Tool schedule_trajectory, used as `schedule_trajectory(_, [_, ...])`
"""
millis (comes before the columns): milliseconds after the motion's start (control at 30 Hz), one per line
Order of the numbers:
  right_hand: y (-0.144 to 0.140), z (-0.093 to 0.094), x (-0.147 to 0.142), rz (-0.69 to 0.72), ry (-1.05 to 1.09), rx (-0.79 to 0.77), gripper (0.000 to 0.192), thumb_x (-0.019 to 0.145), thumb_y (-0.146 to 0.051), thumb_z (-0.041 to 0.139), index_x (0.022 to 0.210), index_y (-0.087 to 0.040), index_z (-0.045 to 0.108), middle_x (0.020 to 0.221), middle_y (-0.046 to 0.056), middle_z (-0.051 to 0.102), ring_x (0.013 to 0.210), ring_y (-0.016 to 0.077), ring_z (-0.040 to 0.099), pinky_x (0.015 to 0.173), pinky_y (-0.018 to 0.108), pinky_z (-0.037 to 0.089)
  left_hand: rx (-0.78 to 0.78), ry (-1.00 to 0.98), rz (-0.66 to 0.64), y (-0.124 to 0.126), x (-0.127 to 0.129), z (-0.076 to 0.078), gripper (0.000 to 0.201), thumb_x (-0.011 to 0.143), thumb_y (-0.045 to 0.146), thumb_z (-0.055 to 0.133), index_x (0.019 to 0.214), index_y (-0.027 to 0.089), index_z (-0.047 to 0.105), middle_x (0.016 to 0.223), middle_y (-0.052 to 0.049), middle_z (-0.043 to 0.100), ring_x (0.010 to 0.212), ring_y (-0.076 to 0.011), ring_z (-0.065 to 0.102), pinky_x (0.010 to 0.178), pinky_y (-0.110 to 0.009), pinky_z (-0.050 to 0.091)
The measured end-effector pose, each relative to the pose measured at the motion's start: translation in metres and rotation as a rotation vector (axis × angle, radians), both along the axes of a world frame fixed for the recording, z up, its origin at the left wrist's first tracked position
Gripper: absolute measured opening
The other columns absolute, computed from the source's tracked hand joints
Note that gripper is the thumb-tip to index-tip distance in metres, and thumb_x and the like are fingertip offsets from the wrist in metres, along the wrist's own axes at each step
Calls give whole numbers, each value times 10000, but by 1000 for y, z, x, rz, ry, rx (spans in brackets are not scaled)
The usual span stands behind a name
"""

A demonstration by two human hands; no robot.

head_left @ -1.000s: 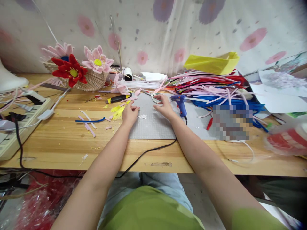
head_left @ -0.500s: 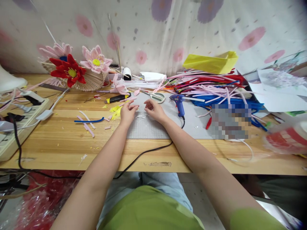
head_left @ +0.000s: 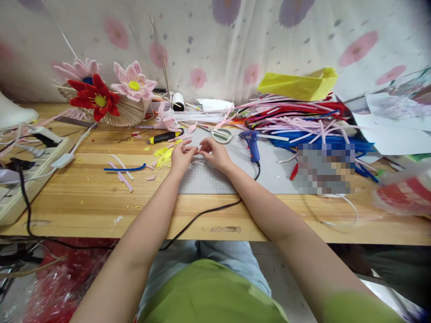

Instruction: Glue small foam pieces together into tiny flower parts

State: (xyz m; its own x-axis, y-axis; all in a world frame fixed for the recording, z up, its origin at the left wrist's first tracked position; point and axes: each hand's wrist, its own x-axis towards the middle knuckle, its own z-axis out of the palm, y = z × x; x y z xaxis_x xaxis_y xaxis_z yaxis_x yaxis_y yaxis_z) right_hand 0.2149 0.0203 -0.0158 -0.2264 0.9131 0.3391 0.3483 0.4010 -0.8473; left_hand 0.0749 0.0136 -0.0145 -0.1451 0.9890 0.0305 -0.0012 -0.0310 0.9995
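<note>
My left hand (head_left: 182,157) and my right hand (head_left: 214,154) meet over the grey cutting mat (head_left: 215,183), thumbs and fingertips pinched close together. Whatever lies between the fingertips is too small to make out. Just below them on the mat are some thin whitish strands (head_left: 198,163). Behind my right hand rest scissors with pale handles (head_left: 222,135). Beside my left hand are yellow scraps (head_left: 163,157) and a black-and-yellow utility knife (head_left: 165,136). A blue glue gun (head_left: 251,144) lies to the right of my right hand.
Bundles of pipe cleaners (head_left: 296,121) fill the back right, under a yellow folded piece (head_left: 298,85). Fuzzy flowers (head_left: 97,99) stand at the back left, near a power strip (head_left: 40,170). A black cord (head_left: 202,220) crosses the table's front. Loose pipe cleaner pieces (head_left: 124,170) lie left.
My two hands have come together, so the gap between their fingertips has closed. The things on the table stay in place, with the view shifted slightly.
</note>
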Motion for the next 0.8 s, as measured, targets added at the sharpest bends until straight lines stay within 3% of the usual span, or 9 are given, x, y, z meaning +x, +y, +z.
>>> schedule_trajectory(300, [0,0,1,-31,-136,84,163,749,-180,532,902,-230,555,818,3,650,712,144,568,727,308,441,2,5,-12,4,-8,-2,430,684,211,607,1101,179,508,839,-48,688,665,-161,687,559,-231,489])
schedule_trajectory(533, [6,-7,7,-124,-393,83,249,735,-119,515,952,-235,552,817,12,664,754,174,562,684,307,398,155,19,286,14,-40,7,432,629,99,579,1023,198,432,625,75,545,520,-79,584,606,-210,483])
schedule_trajectory(800, [8,-5,6,-92,-512,99,282,755,-109,495,1007,-221,557,901,36,691,844,209,575,724,332,405,160,-23,371,17,-56,15,482,599,53,553,1003,224,353,696,56,572,583,-73,574,717,-229,481])
